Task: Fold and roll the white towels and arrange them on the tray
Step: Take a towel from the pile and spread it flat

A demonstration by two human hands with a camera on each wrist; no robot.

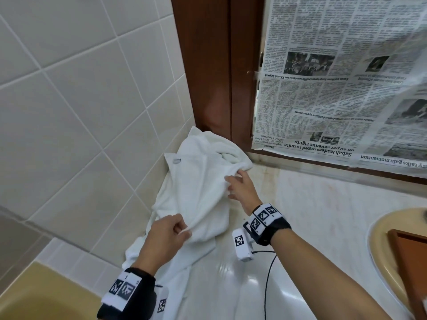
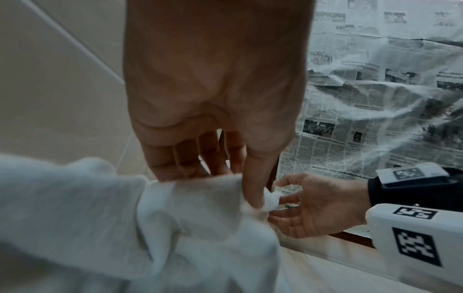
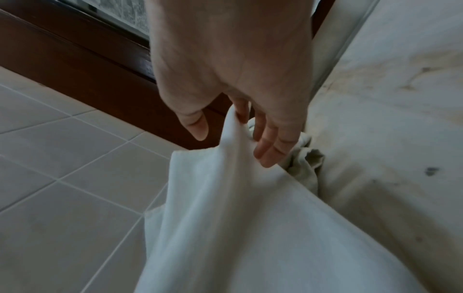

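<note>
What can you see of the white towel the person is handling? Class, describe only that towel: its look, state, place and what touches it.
The white towel is soft terry-like cloth, crumpled and unfolded, not yet rolled. It lies heaped in the corner where the tiled wall meets the wooden frame, trailing down over the pale counter. A small grey tag shows near its upper edge. The left hand pinches a fold at its near side; the right hand lifts a ridge of cloth with its fingers farther back.

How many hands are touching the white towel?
2. The left hand pinches the white towel at its near edge. The right hand holds a fold farther back, near the wooden frame. More towels may be bunched underneath.
</note>
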